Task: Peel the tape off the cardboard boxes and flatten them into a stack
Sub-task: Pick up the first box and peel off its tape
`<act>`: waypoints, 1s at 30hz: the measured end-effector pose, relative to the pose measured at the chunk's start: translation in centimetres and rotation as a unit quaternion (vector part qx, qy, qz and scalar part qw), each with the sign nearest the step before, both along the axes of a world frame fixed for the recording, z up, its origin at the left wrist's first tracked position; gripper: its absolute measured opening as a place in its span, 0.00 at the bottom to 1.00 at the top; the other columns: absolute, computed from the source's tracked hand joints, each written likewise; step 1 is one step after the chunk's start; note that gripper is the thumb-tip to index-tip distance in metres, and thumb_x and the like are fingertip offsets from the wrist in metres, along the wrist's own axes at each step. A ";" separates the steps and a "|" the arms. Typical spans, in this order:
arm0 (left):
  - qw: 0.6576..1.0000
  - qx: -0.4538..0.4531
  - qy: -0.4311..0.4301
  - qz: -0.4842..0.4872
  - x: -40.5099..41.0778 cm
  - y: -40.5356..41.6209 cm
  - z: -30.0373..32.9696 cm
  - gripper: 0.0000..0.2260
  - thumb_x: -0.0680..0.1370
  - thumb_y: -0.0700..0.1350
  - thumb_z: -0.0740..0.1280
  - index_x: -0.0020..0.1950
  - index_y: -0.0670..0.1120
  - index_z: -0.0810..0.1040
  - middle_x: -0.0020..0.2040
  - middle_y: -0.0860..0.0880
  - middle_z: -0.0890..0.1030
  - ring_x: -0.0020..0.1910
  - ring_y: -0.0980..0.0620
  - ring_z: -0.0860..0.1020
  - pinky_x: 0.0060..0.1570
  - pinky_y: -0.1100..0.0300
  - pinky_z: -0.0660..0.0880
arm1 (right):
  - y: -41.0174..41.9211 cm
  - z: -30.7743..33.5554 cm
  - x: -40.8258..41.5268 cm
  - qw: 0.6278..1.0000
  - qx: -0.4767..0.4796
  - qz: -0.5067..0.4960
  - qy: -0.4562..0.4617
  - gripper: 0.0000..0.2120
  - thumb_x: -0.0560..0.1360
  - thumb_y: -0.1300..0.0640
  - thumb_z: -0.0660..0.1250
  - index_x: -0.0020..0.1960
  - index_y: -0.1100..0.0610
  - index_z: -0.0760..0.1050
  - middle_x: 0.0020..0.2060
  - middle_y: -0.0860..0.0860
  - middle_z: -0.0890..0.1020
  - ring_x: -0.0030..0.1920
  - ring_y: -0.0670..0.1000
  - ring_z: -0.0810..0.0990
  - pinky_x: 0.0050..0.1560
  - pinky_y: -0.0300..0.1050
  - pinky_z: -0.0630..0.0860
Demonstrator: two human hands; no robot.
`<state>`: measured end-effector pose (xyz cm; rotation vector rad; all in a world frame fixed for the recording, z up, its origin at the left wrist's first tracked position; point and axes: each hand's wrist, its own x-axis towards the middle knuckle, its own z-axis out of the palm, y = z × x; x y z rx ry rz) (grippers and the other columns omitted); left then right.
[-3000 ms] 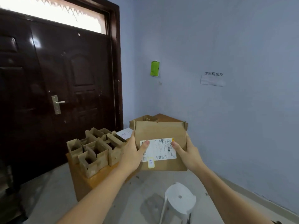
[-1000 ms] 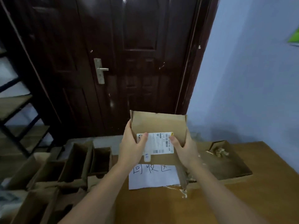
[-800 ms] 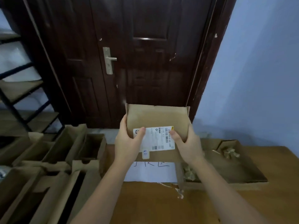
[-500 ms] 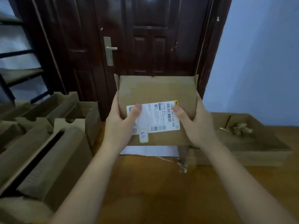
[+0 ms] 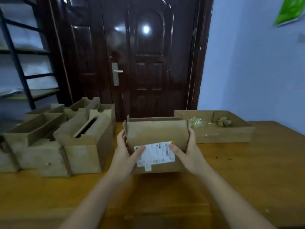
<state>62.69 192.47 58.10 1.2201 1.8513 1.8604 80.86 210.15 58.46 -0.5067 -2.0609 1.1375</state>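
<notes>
1. Held at the centre of the view: a brown cardboard box [image 5: 156, 133], gripped from both sides and low over a wooden surface [image 5: 247, 171]; whether its bottom edge touches the wood cannot be told.
2. Curled round the box's left end: the left hand [image 5: 126, 154], thumb lying across the front face, its tip on a white shipping label [image 5: 156, 154].
3. Curled round the box's right end: the right hand [image 5: 188, 152], thumb likewise on the front, tip touching the label's right part.
4. Stuck to the lower front of the box: that label, slightly tilted, with barcodes and a small yellow corner mark; print too small to read.
5. Open at the top of the held box, short flaps [image 5: 125, 128] standing up at the left corner.
6. To the left on the surface: a cluster of open cardboard boxes [image 5: 79, 141], packed close together, some with notched flaps.
7. Behind and to the right, just beside the held box: a shallow open cardboard tray [image 5: 222, 136] with two compartments, each holding crumpled yellowish scraps [image 5: 197, 122]; material unclear.
8. Beyond the surface: a dark glossy door [image 5: 148, 63] with a metal lever handle [image 5: 116, 73].
9. At far left: a black metal shelf frame [image 5: 18, 63]. At right: a pale blue wall [image 5: 255, 63] with a green sheet [image 5: 290, 10] at the top corner.
</notes>
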 end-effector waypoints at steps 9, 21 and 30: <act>0.999 -0.050 -0.009 -0.006 -0.4 -0.9 -2.3 0.35 0.73 0.60 0.72 0.60 0.84 0.48 0.64 0.66 0.74 0.60 0.68 0.78 0.46 0.65 0.81 | -1.1 -2.1 0.5 0.999 -0.019 -0.017 -0.034 0.42 0.73 0.40 0.74 0.73 0.31 0.47 0.65 0.33 0.72 0.61 0.31 0.74 0.53 0.32 0.78; 0.996 -0.074 0.046 -0.001 -2.7 2.0 1.4 0.43 0.78 0.48 0.75 0.78 0.64 0.45 0.76 0.59 0.61 0.68 0.61 0.70 0.58 0.70 0.74 | 2.6 2.1 -0.2 0.995 0.003 -0.016 -0.096 0.48 0.69 0.28 0.71 0.77 0.36 0.45 0.71 0.35 0.62 0.69 0.37 0.68 0.65 0.36 0.68; 0.923 -0.132 0.352 0.086 -5.9 5.1 11.1 0.12 0.86 0.42 0.59 0.63 0.53 0.80 0.60 0.55 0.81 0.60 0.57 0.77 0.60 0.62 0.72 | 4.1 10.8 -3.8 0.964 0.197 -0.116 -0.136 0.17 0.83 0.51 0.64 0.70 0.51 0.74 0.64 0.47 0.81 0.65 0.49 0.78 0.67 0.51 0.75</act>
